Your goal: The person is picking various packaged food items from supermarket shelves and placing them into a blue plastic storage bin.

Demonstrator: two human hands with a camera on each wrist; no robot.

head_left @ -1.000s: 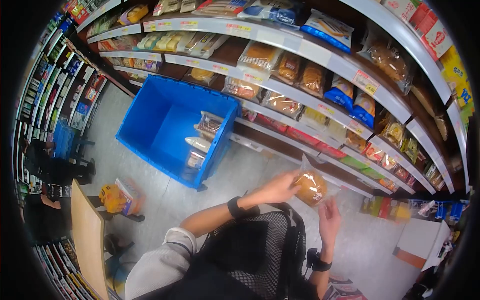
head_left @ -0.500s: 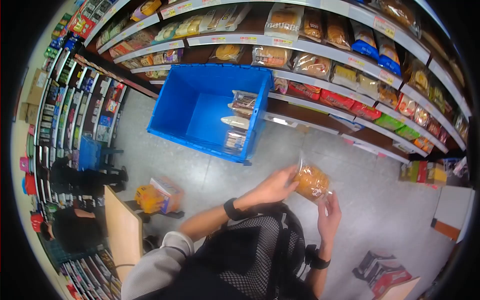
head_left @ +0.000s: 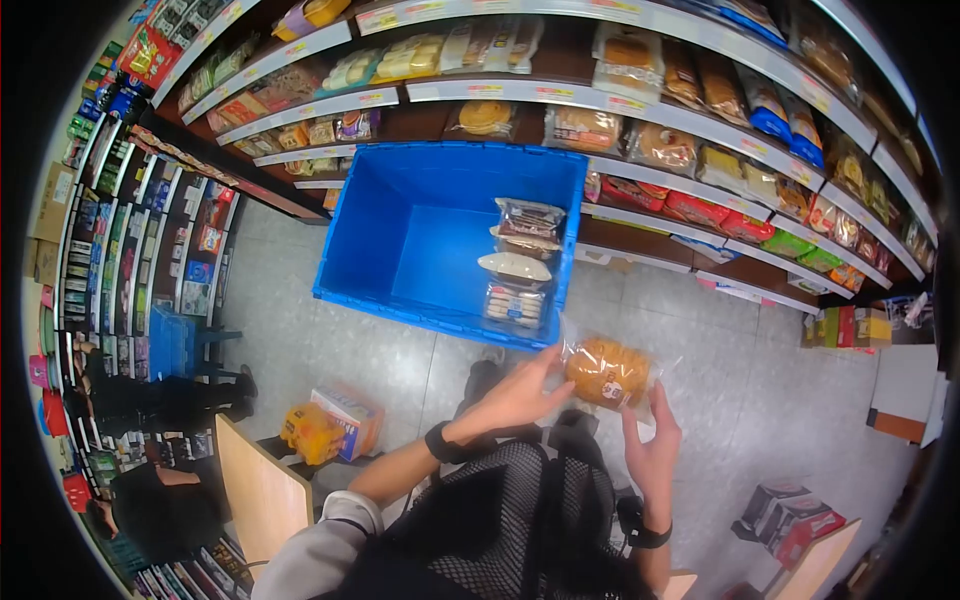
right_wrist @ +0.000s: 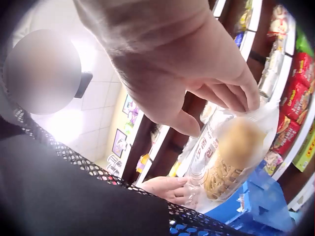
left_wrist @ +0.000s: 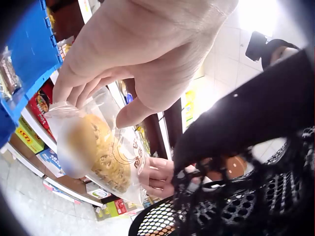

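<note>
Between my two hands is a clear plastic bag holding a golden-brown bread (head_left: pixel 606 374), with print on the wrapper. My left hand (head_left: pixel 528 386) pinches one end of the bag, its thumb and fingers around the clear film in the left wrist view. At the opposite end, my right hand (head_left: pixel 652 440) grips the bag between thumb and fingers, as the right wrist view shows. The bread hangs just in front of the near right corner of a big blue crate (head_left: pixel 340 296). Inside the crate, several packaged breads (head_left: pixel 516 268) stand in a row along its right wall.
Shelves of packaged bread (head_left: pixel 585 128) curve along the back and right. To the left are a wooden board (head_left: pixel 262 480), a box (head_left: pixel 350 420) with an orange-yellow item, and people in dark clothes. Another carton (head_left: pixel 790 525) sits on the floor at lower right.
The head view has swung so that the crate appears nearer and more central. The bagged bread has turned more level and shifted left towards the crate; both hands keep their hold.
</note>
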